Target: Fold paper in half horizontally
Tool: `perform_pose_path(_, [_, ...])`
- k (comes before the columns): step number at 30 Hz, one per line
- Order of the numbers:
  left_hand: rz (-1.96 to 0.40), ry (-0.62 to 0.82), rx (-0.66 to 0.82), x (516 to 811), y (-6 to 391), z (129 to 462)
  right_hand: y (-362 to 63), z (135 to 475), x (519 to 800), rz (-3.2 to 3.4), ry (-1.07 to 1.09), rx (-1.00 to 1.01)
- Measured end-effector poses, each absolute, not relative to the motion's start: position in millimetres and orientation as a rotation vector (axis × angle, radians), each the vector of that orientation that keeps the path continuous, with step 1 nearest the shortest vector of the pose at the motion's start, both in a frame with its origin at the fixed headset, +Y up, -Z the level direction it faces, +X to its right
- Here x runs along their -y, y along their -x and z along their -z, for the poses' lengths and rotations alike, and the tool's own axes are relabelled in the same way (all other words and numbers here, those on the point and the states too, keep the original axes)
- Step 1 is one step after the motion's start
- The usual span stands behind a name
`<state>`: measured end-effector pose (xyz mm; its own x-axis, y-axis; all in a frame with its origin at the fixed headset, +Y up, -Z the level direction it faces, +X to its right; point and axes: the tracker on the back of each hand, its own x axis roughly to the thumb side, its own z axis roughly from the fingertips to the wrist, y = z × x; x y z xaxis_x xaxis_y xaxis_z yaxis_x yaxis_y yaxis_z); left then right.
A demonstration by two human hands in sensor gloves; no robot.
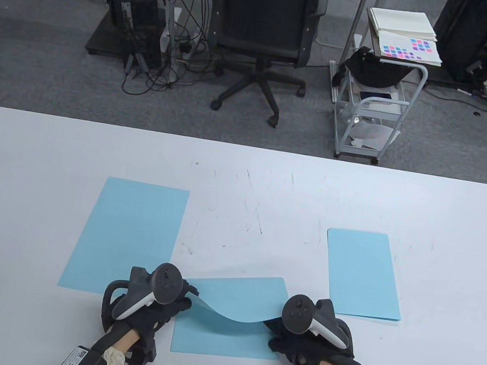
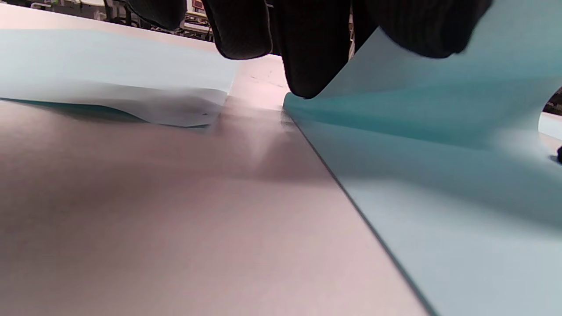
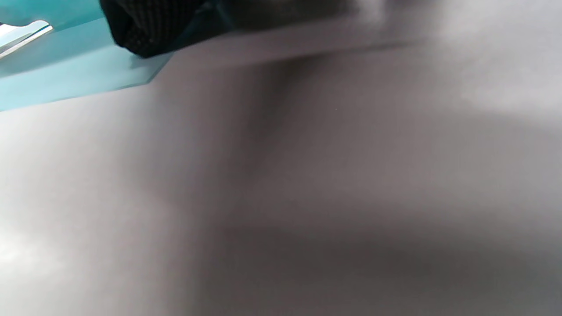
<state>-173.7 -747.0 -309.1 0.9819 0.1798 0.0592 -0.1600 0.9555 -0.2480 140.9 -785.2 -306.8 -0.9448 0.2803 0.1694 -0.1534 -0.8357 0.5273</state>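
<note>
A: Where was the paper (image 1: 229, 325)?

B: On the white tabletop (image 1: 270, 187), at its near edge, between the two gloved hands. It was a light blue sheet. Its near part lay flat, and its far part was lifted and curled over toward the person, sagging in the middle.

A: What did the left hand (image 1: 144, 301) do?

B: It held the raised left edge of the sheet. In the left wrist view the black fingertips (image 2: 303, 66) came down onto the bent paper (image 2: 439, 131) at the curl, so that grip was pinching the paper.

A: And the right hand (image 1: 311, 334)?

B: It was at the raised right edge. The right wrist view was blurred; a dark gloved finger (image 3: 145, 26) sat against the blue sheet (image 3: 66, 74) at the corner. I took that grip to be holding the paper too, though how its fingers lay could not be made out.

A: Anything else on the tabletop?

B: Two more blue sheets. A large sheet (image 1: 127, 237) lay flat to the left, just beside the left hand. A smaller sheet (image 1: 363, 272) lay to the right, apart from the right hand.
</note>
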Motion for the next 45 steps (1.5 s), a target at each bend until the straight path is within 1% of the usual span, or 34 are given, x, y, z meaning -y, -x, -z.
perform_pose_path(7, [-0.092, 0.257, 0.135, 755.0, 174.3, 304.5, -142.2, 306.8, 785.9, -2.781, -0.355, -0.761])
perform_pose_path(14, [0.063, 0.235, 0.197, 762.5, 168.0, 301.1, -142.7, 307.2, 785.8, -2.775, -0.356, -0.764])
perform_pose_path(22, [0.214, 0.231, 0.223, 764.3, 158.3, 295.4, -143.1, 307.4, 786.1, -2.771, -0.357, -0.759])
perform_pose_path(27, [0.196, 0.254, 0.217, 764.7, 158.4, 294.8, -143.3, 307.5, 786.2, -2.769, -0.357, -0.759])
perform_pose_path(31, [0.106, 0.33, 0.203, 768.3, 161.2, 295.5, -143.2, 307.6, 786.4, -2.768, -0.356, -0.763])
perform_pose_path(33, [0.083, 0.336, 0.201, 769.3, 161.2, 294.9, -143.1, 307.6, 786.5, -2.767, -0.356, -0.763])
perform_pose_path(45, [0.185, 0.34, 0.193, 773.7, 148.7, 289.5, -142.3, 308.7, 786.6, -2.77, -0.356, -0.756])
